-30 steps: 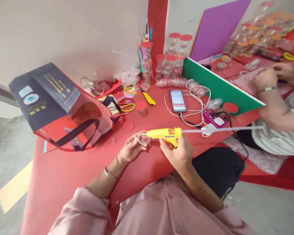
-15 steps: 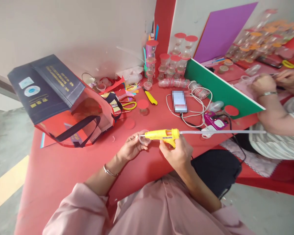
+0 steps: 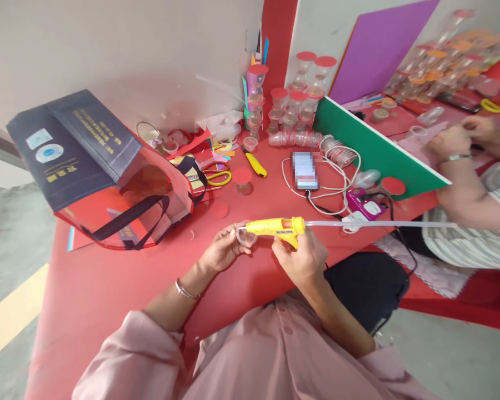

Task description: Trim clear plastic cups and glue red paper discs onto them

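My left hand (image 3: 223,250) is closed on the near side of a small clear plastic cup (image 3: 247,238), held above the table with its round opening showing. My right hand (image 3: 302,256) grips the handle of a yellow glue gun (image 3: 270,226), and its nozzle reaches the cup's rim by my left thumb. Whether the nozzle touches the cup I cannot tell. A long clear glue stick (image 3: 375,224) juts from the gun's back toward the right. Beyond my hands lie a flat red disc (image 3: 220,209) and a red-topped cup (image 3: 244,180).
A dark blue and red bag (image 3: 95,166) stands at left. Yellow-handled scissors (image 3: 219,176), a yellow box cutter (image 3: 255,162), a phone (image 3: 305,170) with white cable and a purple power strip (image 3: 364,203) lie behind. A green board (image 3: 375,144) separates a co-worker's hands (image 3: 456,139). Red-topped cup stacks (image 3: 290,114) stand behind.
The view has tilted slightly, so the things on the table sit a little higher or further left. Both hands keep their hold, with the nozzle still at the cup's rim.
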Motion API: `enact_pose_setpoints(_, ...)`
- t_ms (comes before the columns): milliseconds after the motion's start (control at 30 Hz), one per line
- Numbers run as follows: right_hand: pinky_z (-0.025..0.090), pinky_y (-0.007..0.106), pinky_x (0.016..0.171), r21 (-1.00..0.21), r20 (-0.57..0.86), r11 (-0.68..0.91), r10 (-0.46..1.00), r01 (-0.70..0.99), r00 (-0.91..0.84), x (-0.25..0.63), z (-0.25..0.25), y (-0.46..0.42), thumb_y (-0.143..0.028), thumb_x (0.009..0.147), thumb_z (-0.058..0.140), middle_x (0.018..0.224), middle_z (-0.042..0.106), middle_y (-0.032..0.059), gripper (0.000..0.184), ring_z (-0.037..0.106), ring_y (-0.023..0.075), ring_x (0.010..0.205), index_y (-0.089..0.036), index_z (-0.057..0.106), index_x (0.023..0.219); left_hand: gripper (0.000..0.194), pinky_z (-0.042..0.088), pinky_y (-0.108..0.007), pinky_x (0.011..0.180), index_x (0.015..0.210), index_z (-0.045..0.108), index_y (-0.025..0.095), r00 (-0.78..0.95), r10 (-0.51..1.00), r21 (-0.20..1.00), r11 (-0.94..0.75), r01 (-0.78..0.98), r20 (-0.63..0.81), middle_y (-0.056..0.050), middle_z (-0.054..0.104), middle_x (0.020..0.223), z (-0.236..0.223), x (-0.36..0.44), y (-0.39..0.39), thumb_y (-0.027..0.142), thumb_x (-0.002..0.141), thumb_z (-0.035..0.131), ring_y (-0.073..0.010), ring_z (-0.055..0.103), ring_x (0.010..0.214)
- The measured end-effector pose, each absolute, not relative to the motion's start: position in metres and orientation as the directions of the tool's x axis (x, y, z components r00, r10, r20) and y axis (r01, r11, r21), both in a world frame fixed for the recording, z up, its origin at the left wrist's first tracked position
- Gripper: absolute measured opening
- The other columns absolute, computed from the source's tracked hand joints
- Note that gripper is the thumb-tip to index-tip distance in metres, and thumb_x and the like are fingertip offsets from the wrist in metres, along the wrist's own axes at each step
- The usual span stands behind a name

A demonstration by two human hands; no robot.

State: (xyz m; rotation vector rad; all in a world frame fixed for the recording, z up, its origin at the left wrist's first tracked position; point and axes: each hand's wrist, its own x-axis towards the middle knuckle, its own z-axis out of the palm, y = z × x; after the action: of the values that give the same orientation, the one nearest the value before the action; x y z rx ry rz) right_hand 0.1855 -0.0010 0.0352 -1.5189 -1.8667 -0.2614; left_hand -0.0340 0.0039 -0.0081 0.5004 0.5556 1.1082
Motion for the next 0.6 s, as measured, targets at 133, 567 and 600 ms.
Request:
enact_pose_setpoints(133,0.058,0.037,0.063,-0.265,0.620,0.274,0.783,0.925,-0.054,0.1858,0.0335,-0.0010,-0.035,0.088,0.064,0.080,0.073,0.0114,0.034,0.071,0.0267,0.069,-0.014,0.068,0.114,0.059,0.064,-0.030,0.065,0.127,0.070,0.010,0.338,0.927,0.641,0.362,-0.677,-0.166,-0.013,0.077,0.097,-0.0083,-0.0341,0.0039,0.043,0.081,0.087,-0.0195,0.073,0.076)
enact_pose_setpoints(567,0.056,0.035,0.060,-0.255,0.638,0.242,0.770,0.936,-0.025,0.1872,0.0338,0.0005,-0.033,0.088,0.063,0.082,0.074,0.0122,0.033,0.071,0.0262,0.067,-0.014,0.069,0.114,0.048,0.064,-0.029,0.064,0.111,0.075,0.010,0.335,0.932,0.674,0.338,-0.657,-0.140,-0.015,0.077,0.105,-0.0080,-0.0332,0.0044,0.046,0.080,0.087,-0.0184,0.072,0.076)
enact_pose_setpoints(600,0.056,0.035,0.060,-0.261,0.632,0.234,0.775,0.937,-0.017,0.1872,0.0339,0.0005,-0.033,0.088,0.063,0.082,0.074,0.0119,0.033,0.071,0.0261,0.068,-0.014,0.069,0.114,0.048,0.064,-0.029,0.064,0.111,0.075,0.011,0.334,0.932,0.673,0.337,-0.658,-0.140,-0.015,0.077,0.105,-0.0082,-0.0332,0.0042,0.045,0.080,0.087,-0.0184,0.072,0.077)
